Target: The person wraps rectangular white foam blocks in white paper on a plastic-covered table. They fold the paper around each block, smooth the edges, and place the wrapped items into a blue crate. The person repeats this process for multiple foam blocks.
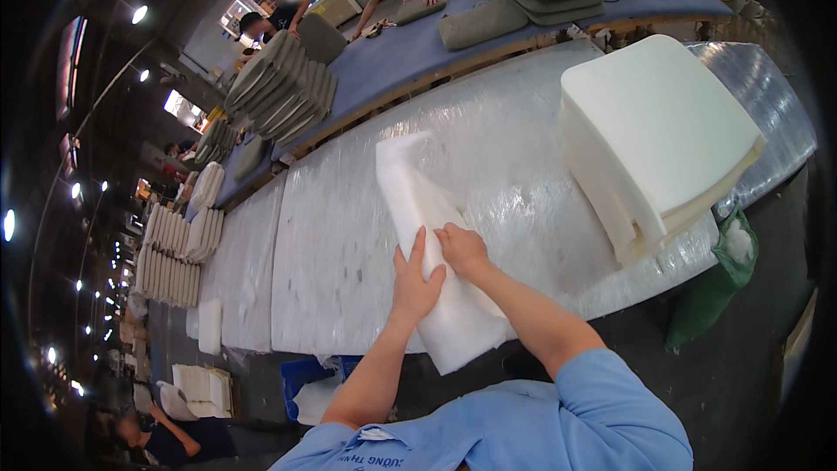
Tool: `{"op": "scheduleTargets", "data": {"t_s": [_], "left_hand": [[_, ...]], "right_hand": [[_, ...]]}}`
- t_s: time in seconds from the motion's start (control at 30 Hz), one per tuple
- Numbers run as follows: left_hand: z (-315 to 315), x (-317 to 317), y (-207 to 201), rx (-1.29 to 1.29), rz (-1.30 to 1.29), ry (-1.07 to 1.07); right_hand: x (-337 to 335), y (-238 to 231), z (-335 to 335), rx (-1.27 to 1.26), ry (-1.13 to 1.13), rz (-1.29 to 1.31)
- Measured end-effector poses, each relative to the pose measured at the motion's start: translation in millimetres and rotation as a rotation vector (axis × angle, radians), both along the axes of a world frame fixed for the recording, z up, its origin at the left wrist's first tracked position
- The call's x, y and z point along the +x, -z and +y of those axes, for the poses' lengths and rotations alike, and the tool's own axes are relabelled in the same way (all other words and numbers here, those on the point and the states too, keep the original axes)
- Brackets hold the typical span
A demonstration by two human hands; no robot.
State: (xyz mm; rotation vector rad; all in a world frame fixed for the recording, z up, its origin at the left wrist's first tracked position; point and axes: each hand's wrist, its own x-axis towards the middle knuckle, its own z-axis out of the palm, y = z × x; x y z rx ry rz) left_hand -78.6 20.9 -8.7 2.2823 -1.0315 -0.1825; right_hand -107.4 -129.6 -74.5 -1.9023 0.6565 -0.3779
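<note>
A long piece of soft white wadding [443,297], folded lengthwise, lies slantwise in front of me on the plastic-covered table [336,236]. Its far end is bent over, and its near end hangs at the table's front edge. My left hand [416,286] rests on the wadding's left side, fingers spread and pressing on its surface. Just to the right, my right hand [464,250] has its fingers curled at the wadding's right edge, pinching it; the fingertips are partly hidden.
To the right stands a stack of white foam pads [658,122]. A green sack [717,284] hangs beyond the table's right corner. Below the front edge is a blue bin [305,375]. Grey-green cushions [283,88] are piled on the blue table [375,61] behind, where other people work.
</note>
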Motion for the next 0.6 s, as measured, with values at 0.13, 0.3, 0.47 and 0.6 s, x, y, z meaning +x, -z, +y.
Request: {"op": "scheduleTargets", "data": {"t_s": [0.13, 0.3, 0.47, 0.6], "left_hand": [[1.7, 2.1, -4.8, -0.013, 0.037, 0.001], [12.6, 3.6, -0.1, -0.065, 0.016, -0.011], [1.7, -0.9, -6.4, -0.038, 0.124, -0.031], [6.6, -8.5, -11.3, 0.011, -0.038, -0.006]], "right_hand": [[-33.5, 50.1, -12.6, 0.156, -0.038, 0.075], [-81.2, 23.6, -8.6, 0.703, -0.26, 0.158], [-92.3, -8.8, 19.1, 0.628, -0.349, -0.039], [-95.5, -2.0, 28.9, 0.452, -0.227, -0.17]]}}
